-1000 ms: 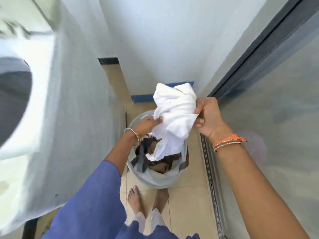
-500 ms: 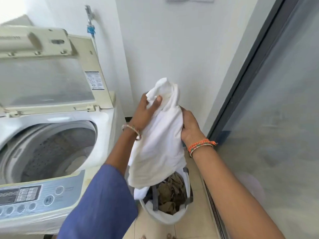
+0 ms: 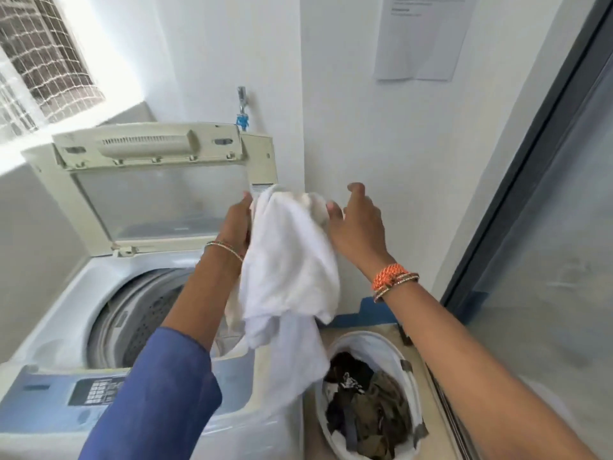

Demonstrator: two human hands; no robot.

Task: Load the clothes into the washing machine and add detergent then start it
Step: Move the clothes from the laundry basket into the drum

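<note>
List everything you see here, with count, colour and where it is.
washer: one, white with a blue panel, left, lid raised
drum: one, grey, open, inside the washer
cloth: one, white, held up above the washer's right edge
basket: one, white, on the floor right of the washer, holding dark clothes
tap: one, metal with a blue tie, on the wall behind the lid
paper: one, white, on the wall, top
glass door: one, dark frame, right
left hand: grips the cloth
right hand: fingers loose at the cloth's top
</note>
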